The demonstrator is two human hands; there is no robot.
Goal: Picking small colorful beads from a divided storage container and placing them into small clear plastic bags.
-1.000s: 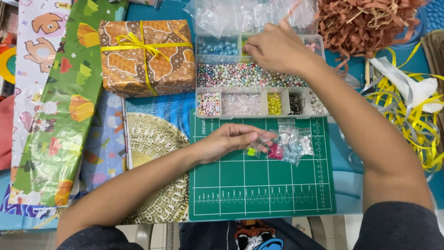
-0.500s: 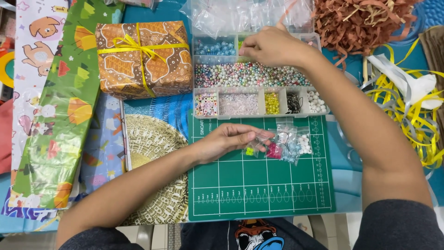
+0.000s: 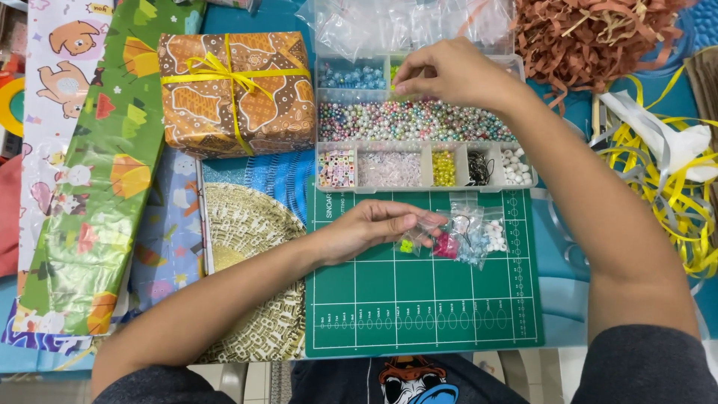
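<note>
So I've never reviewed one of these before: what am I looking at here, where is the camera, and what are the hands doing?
There is no machine: a person works with bare hands, filmed by a camera on their head looking down. The left hand pinches small clear bead bags lying on a green cutting mat. The right hand reaches into a clear compartmented bead box, fingertips in a top compartment. Whether it holds a bead is hidden. Nearby lie a wrapped gift with yellow ribbon, wrapping paper, shredded brown paper and loose yellow ribbon.

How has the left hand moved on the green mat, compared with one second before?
No. The left hand keeps its place on the green cutting mat, its fingertips on the small clear bags.
</note>
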